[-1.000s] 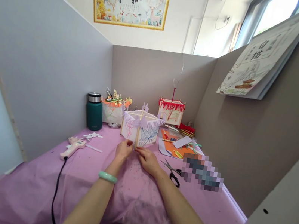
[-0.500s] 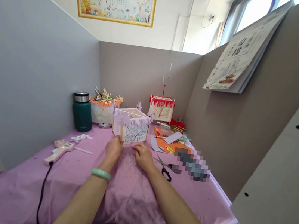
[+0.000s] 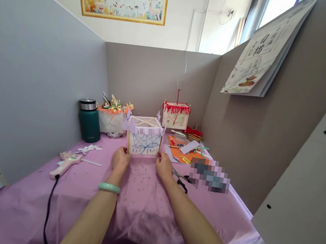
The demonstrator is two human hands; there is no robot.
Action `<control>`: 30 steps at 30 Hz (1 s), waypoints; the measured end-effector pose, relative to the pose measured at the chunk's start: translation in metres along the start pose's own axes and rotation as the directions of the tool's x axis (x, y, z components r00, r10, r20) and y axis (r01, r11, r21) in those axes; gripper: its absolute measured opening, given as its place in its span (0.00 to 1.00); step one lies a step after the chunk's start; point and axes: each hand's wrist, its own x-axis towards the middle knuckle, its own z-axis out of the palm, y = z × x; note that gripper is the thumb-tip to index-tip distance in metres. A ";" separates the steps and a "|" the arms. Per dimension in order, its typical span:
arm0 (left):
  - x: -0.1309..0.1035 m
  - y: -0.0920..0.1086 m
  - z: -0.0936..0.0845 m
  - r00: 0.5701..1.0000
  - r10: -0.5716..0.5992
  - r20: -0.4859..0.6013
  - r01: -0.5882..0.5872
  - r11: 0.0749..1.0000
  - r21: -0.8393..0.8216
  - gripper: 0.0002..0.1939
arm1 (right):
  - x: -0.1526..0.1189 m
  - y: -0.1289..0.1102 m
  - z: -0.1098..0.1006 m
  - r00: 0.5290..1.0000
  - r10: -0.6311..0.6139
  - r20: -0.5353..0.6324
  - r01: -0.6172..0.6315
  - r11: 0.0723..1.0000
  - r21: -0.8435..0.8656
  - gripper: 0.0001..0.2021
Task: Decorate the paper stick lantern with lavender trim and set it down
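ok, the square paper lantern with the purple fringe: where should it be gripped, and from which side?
Grip the square paper lantern with the purple fringe low at its two front corner sticks, coming from the near side, one hand per corner. The left hand and right hand already sit there. The stick frame looks rigid, while the drawn paper panels and fringe would likely crush.

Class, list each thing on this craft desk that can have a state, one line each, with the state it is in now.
Paper lantern: upright, held at its bottom corners.
Left hand: on the lantern's lower left corner.
Right hand: on its lower right corner.
Flask: upright, lid on.
Glue gun: lying flat, cord attached.
Scissors: lying flat; blades partly hidden.
Red-fringed lantern: upright at the back.
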 end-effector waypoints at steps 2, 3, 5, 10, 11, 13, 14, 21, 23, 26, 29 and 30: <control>-0.001 0.001 -0.001 1.000 -0.002 0.010 0.002 1.000 0.000 0.15 | 0.000 -0.001 -0.001 1.000 0.014 0.017 -0.014 1.000 -0.004 0.14; -0.002 0.001 0.000 1.000 0.001 0.012 -0.001 1.000 -0.001 0.15 | -0.001 -0.002 -0.001 0.999 0.021 0.028 -0.021 1.000 -0.006 0.15; -0.002 0.000 0.001 1.000 0.013 0.011 -0.013 1.000 0.004 0.16 | -0.002 -0.003 -0.003 0.998 0.032 0.048 -0.032 0.999 -0.008 0.16; 0.007 0.000 0.002 0.998 0.046 0.029 -0.048 0.996 0.074 0.17 | 0.001 -0.008 -0.007 0.992 0.055 0.116 -0.059 0.998 0.029 0.25; 0.012 0.001 0.002 0.997 0.058 0.044 -0.062 0.993 0.096 0.17 | 0.005 -0.009 -0.007 0.987 0.074 0.140 -0.080 0.996 0.043 0.26; 0.024 0.004 0.001 0.994 0.076 0.076 -0.086 0.986 0.144 0.16 | 0.015 -0.014 -0.007 0.978 0.096 0.187 -0.109 0.992 0.060 0.25; 0.032 0.006 0.001 0.993 0.083 0.089 -0.096 0.982 0.163 0.16 | 0.022 -0.017 -0.006 0.975 0.093 0.201 -0.107 0.992 0.061 0.24; 0.078 0.022 0.010 0.985 0.156 0.071 -0.167 0.967 0.193 0.15 | 0.065 -0.023 -0.001 0.973 0.065 0.220 -0.077 0.996 0.046 0.26; 0.086 0.025 0.015 0.980 0.187 0.063 -0.195 0.965 0.175 0.15 | 0.070 -0.018 0.003 0.973 0.070 0.219 -0.081 0.996 0.043 0.26; 0.097 0.026 0.025 0.975 0.213 0.058 -0.219 0.965 0.146 0.16 | 0.075 -0.008 0.009 0.975 0.054 0.214 -0.069 0.995 0.065 0.28; 0.107 0.024 0.035 0.978 0.201 0.055 -0.207 0.970 0.130 0.16 | 0.082 0.002 0.018 0.981 0.014 0.192 -0.037 0.992 0.119 0.29; 0.111 0.023 0.039 0.978 0.200 0.053 -0.205 0.971 0.122 0.16 | 0.085 0.005 0.022 0.983 0.003 0.184 -0.028 0.991 0.132 0.29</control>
